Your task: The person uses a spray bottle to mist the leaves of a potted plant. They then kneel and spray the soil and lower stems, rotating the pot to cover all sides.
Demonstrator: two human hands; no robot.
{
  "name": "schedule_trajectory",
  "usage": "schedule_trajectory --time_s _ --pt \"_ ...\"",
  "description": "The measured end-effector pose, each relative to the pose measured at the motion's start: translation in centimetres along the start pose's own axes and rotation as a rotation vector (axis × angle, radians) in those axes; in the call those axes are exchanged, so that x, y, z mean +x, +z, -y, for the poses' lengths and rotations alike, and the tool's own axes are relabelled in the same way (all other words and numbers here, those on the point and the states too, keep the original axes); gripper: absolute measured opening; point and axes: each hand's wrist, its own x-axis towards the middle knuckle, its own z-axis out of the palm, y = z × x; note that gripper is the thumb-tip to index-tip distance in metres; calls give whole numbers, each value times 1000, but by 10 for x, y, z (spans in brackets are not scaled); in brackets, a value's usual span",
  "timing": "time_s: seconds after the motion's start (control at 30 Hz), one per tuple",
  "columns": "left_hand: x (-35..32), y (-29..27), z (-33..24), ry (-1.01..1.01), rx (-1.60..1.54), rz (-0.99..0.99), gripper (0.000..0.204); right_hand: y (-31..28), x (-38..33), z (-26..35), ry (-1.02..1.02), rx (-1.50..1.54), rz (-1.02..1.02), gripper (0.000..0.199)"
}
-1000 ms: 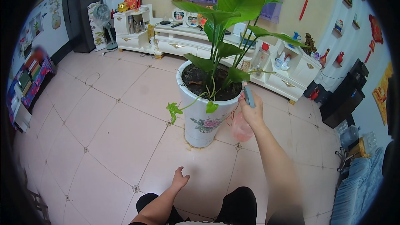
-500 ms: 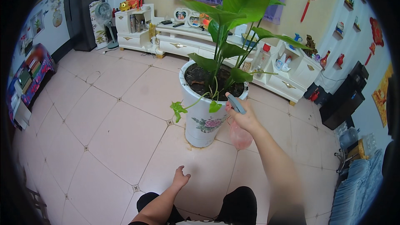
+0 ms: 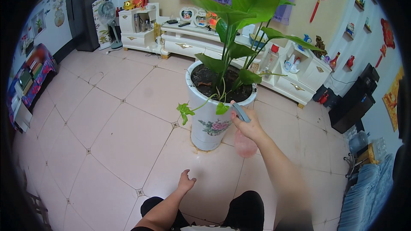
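Head view, right hand: my right hand (image 3: 250, 125) is wrapping its curled fingers round the grey top (image 3: 241, 113) of a pink bottle (image 3: 245, 144), which is hanging just below my grip.
Left hand: my left hand (image 3: 186, 182) is hovering empty, fingers loosely parted, below and left of the grip.
White pot (image 3: 202, 113): it is standing upright just left, its leafy plant (image 3: 257, 6) rising above.
Change: my grip is sitting lower and further left than a second ago, bringing the grey top before the rim; contact is staying unclear.
Lettering: bottle and pot are showing none I can read.
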Motion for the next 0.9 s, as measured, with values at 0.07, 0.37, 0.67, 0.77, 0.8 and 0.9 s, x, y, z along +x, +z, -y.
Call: schedule_trajectory --time_s 0.07,0.37,0.67,0.77,0.8,0.9 --pt "-1 0 0 -6 1 4 69 0 0 3 -10 -27 13 15" --pt "-1 -2 -4 -13 4 25 69 1 -7 12 -1 11 33 16" --pt "0 1 -2 -8 1 22 69 5 -4 7 -32 49 31 26" --pt "0 1 1 -6 -1 17 69 5 -4 8 -22 20 54 22" --pt "0 1 0 -6 -1 16 69 4 -5 10 -24 6 64 21" --pt "1 2 2 -7 0 15 68 1 -7 19 -24 26 44 17"
